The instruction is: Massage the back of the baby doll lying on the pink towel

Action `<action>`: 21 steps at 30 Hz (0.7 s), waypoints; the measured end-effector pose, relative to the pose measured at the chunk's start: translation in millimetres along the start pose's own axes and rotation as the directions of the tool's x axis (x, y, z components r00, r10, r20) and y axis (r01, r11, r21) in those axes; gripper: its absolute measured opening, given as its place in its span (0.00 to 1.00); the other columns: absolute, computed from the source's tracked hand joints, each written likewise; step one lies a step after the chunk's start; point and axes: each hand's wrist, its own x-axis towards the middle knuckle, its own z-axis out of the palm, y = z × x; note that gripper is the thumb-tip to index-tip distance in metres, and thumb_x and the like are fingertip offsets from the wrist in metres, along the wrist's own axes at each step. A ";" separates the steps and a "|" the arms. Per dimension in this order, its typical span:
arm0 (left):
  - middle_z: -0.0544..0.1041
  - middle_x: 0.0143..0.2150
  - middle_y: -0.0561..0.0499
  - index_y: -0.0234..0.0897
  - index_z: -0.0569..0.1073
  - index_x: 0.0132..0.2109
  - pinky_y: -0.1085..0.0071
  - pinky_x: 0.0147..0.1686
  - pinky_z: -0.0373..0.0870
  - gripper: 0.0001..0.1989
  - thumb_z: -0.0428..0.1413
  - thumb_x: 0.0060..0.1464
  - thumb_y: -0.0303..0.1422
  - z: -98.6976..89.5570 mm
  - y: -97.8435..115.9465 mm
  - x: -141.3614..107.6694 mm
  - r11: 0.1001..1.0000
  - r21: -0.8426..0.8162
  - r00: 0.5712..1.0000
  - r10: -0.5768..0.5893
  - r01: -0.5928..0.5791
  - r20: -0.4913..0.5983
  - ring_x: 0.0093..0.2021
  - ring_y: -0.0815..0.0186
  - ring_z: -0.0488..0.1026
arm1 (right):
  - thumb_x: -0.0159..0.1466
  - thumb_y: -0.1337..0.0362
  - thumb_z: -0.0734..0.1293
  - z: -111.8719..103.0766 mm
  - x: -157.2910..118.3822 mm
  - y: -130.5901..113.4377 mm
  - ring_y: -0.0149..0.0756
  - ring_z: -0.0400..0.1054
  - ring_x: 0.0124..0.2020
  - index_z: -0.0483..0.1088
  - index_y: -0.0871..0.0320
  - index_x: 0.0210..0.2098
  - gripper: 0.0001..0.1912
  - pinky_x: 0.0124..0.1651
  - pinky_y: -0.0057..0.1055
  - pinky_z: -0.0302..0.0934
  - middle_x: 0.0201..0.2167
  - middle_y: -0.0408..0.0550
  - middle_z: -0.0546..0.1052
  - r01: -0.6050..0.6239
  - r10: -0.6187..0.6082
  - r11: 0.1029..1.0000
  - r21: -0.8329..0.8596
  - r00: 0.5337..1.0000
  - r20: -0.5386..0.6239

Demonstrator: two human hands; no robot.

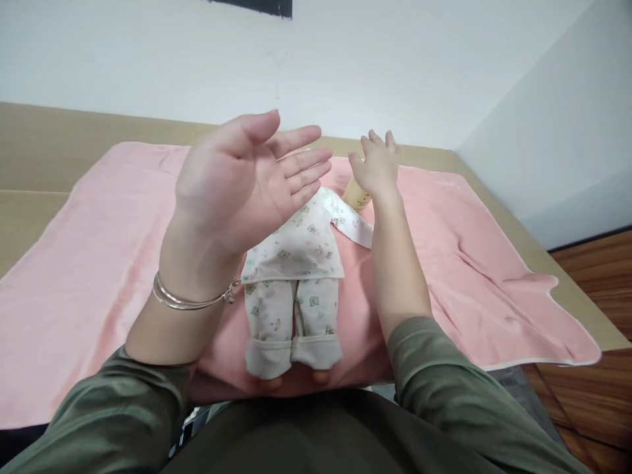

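Note:
A doll (299, 263) lies on its back in a white top and trousers printed with small animals, the trouser cuffs folded up over its feet. My left hand (237, 178) is raised above the doll's upper body, palm turned toward me and fingers stretched out, holding nothing. It hides the doll's head and one sleeve. Beyond the doll's other sleeve stands or leans a pale yellow bottle (356, 196), partly covered by my right hand (379, 164). Fingers spread, my right hand is over or beside the bottle; I cannot tell whether it touches it.
A pink blanket (444, 263) with wrinkles and a pale edge covers much of the wooden table (74, 128). A white wall (375, 66) rises behind it and at the right. Brown wood-grain panels (600, 270) show at the lower right.

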 end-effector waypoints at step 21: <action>0.67 0.76 0.40 0.33 0.68 0.66 0.61 0.79 0.58 0.24 0.51 0.67 0.36 -16.9 -2.3 4.1 0.984 -0.056 0.957 0.148 -0.167 -0.251 0.81 0.52 0.60 | 0.76 0.42 0.56 -59.2 -49.5 -48.8 0.55 0.41 0.85 0.57 0.48 0.79 0.37 0.84 0.65 0.40 0.83 0.49 0.52 0.136 -0.151 0.940 0.312 0.988 0.026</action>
